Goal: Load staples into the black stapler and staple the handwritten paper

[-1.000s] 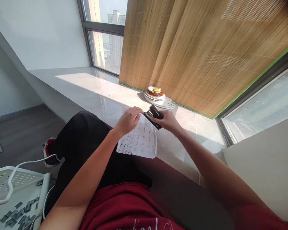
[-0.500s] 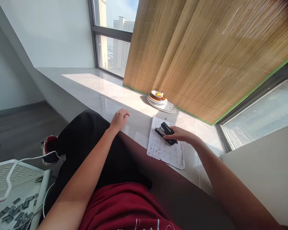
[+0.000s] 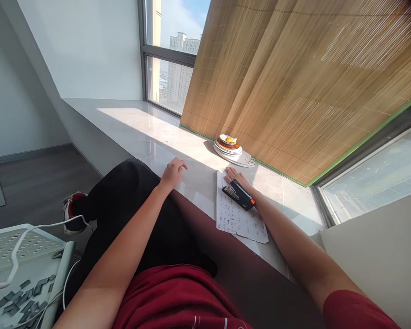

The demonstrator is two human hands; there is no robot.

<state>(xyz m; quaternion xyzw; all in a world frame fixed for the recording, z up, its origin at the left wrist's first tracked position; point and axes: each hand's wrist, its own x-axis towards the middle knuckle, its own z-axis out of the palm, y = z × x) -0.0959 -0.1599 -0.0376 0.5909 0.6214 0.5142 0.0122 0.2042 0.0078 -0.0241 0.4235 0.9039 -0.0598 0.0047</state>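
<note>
A black stapler (image 3: pixel 239 195) with an orange-red spot at one end lies on a sheet of paper (image 3: pixel 241 224) covered in handwriting. My right hand (image 3: pixel 239 176) reaches past the stapler to the paper's far edge, its fingers stretched out and laid flat; the stapler lies beside the wrist, out of the grasp. My left hand (image 3: pixel 173 172) rests near the front edge of the ledge, left of the paper. Its fingers are loosely curled, with nothing visible in them.
The pale tiled windowsill (image 3: pixel 123 121) bears a stack of plates (image 3: pixel 228 148) near the bamboo blind (image 3: pixel 260 77). At lower left, a white perforated basket (image 3: pixel 7 242) holds several small grey pieces (image 3: pixel 25 297), with a white cable (image 3: pixel 48 225) over it.
My right hand has let go of the stapler, leaving it on the paper, and moved forward to the sheet's far edge. My left hand stays in place while the view shifts slightly.
</note>
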